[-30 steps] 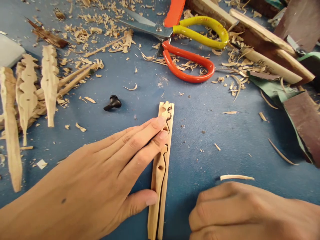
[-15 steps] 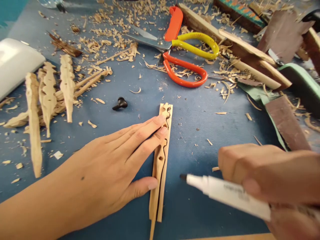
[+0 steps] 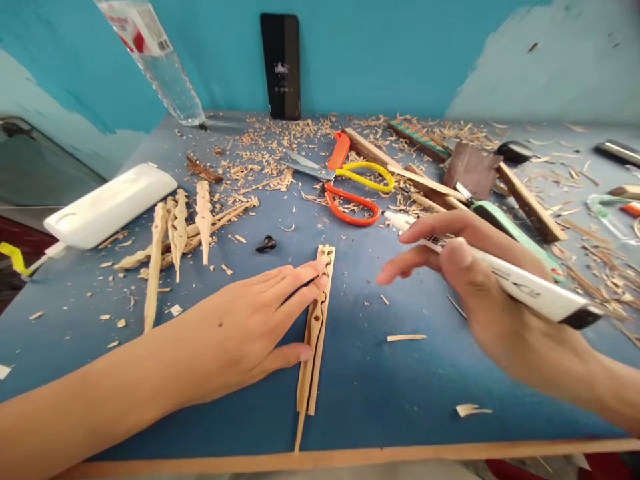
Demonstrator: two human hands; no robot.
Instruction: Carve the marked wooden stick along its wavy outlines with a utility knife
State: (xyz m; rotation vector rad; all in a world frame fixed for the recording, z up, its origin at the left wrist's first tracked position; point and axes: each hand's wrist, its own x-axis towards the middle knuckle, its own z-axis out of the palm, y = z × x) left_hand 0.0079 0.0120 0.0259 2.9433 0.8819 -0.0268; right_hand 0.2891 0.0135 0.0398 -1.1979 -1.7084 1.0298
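My left hand [image 3: 250,327] lies with fingers stretched over a carved wooden stick [image 3: 313,330], pressing it down on a flat wood strip [image 3: 319,353]. Its thumb rests at the stick's left side. A wavy black line on the strip follows the stick's notched outline; the fingers hide part of both. Off to the right, my right hand [image 3: 505,327] is raised above the table, a white marker [image 3: 520,280] held between thumb and fingers. The marker's dark tip points up and left, away from the wood, and some fingers are spread.
Several carved sticks [image 3: 204,217] and a white case-like object [image 3: 110,207] lie at left. A black earbud [image 3: 267,244] and scissors [image 3: 353,207] sit ahead. A phone [image 3: 281,67] and a bottle [image 3: 165,73] lean at the wall. Shavings, wood pieces and a green-handled tool [image 3: 520,237] crowd the right.
The view has tilted up, showing the wall, phone and bottle. My right hand has turned and opened partly, the marker tip swinging away from the wood. My left hand stays on the stick.
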